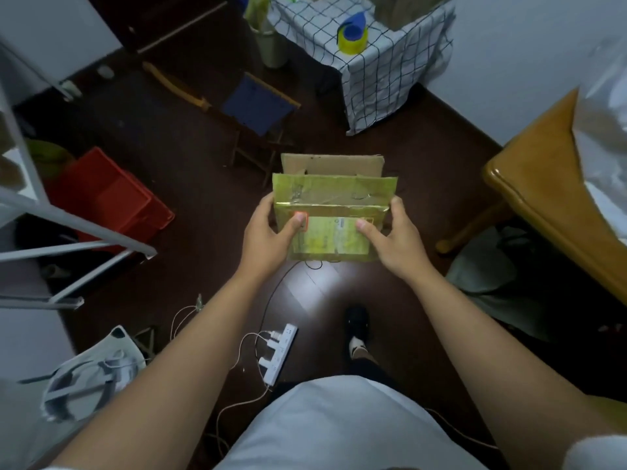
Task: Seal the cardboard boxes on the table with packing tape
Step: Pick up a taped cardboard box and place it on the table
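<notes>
at the far left of the view, a white metal rack (pixel 68 228) slants across the dark floor, with a red crate (pixel 112 201) just behind it and a grey-white bag (pixel 91 378) lying lower down. nearer the middle, a white power strip (pixel 279 354) lies on the floor with pale cords plugged in, and farther back stands a small folding stool with a blue seat (pixel 256 105).

held in mid-air over the floor at the centre is a cardboard box (pixel 330 215), wrapped in yellowish-green tape, with a label on its near face and a plain brown flap standing up at the back. the left hand (pixel 271 232) grips the box's left side, thumb pressed on the near face by an orange mark, fingers curled round the edge. the right hand (pixel 390 235) grips the right side the same way, thumb on the label, fingers wrapped behind.

beyond the box stands a table under a checked cloth (pixel 380 72), carrying a yellow tape roll in a blue dispenser (pixel 353 35). at the right edge sits a wooden table (pixel 549 198) with a pale plastic bag (pixel 604 130) on it.
</notes>
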`<action>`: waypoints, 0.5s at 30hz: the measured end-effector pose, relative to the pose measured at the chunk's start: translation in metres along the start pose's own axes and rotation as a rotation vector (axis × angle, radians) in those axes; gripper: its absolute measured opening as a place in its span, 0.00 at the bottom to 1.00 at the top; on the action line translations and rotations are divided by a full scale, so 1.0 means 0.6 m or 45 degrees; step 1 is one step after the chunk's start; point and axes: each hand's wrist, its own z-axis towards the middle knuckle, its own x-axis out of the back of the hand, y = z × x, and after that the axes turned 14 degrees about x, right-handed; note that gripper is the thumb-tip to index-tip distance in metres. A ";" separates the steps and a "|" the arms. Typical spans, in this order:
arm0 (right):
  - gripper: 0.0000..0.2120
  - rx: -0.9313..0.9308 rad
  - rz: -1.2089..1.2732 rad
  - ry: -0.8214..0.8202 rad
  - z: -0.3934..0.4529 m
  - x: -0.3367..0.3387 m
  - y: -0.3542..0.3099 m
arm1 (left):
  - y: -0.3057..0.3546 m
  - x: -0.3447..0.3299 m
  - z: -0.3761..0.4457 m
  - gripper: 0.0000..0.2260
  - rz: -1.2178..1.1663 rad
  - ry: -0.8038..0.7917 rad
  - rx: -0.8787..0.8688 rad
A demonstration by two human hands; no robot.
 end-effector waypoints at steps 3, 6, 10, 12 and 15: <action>0.21 -0.019 0.045 -0.026 0.079 0.040 0.022 | 0.043 -0.033 0.065 0.21 0.015 0.022 0.029; 0.21 -0.010 0.107 -0.039 0.151 0.069 0.029 | 0.077 -0.051 0.118 0.23 0.012 0.042 0.044; 0.22 0.030 0.131 -0.039 0.228 0.096 0.031 | 0.119 -0.064 0.167 0.23 0.006 0.090 0.056; 0.23 0.034 0.132 -0.043 0.264 0.108 0.029 | 0.140 -0.069 0.195 0.23 -0.005 0.096 0.051; 0.24 0.033 0.134 -0.043 0.314 0.121 0.027 | 0.166 -0.074 0.239 0.23 -0.006 0.094 0.030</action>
